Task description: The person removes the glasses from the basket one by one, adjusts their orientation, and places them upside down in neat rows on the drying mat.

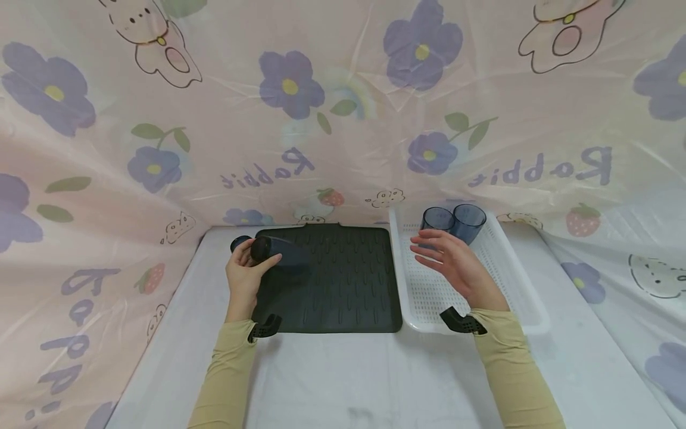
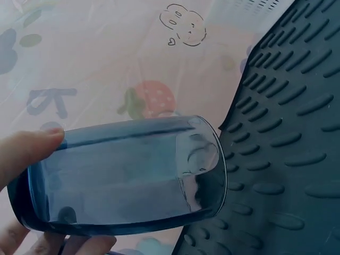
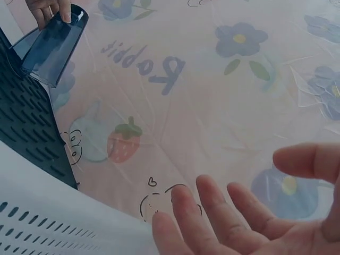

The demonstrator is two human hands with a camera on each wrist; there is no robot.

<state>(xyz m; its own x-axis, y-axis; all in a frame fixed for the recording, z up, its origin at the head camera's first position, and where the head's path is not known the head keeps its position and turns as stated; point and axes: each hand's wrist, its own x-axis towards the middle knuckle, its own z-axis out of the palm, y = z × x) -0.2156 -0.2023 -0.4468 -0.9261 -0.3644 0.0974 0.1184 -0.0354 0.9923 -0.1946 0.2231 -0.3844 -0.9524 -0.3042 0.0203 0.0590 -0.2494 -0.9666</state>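
My left hand point(image 1: 245, 280) grips a blue clear glass point(image 2: 127, 175) by its thick base end, thumb on one side and fingers on the other. The glass lies tilted, its mouth toward the dark drying mat point(image 1: 343, 280), over the mat's left part. Behind the left fingers, a second dark blue round glass point(image 1: 239, 242) partly shows at the mat's far left corner. My right hand point(image 1: 458, 265) hangs above the white basket point(image 1: 415, 304) with fingers spread, holding nothing. Just beyond its fingertips, two blue glasses point(image 1: 470, 221) stand side by side in the basket.
The basket has perforated walls and stands against the mat's right side. Both rest on a white tabletop point(image 1: 332, 381). A printed curtain point(image 1: 354, 137) with flowers and rabbits closes off the back and sides of the table.
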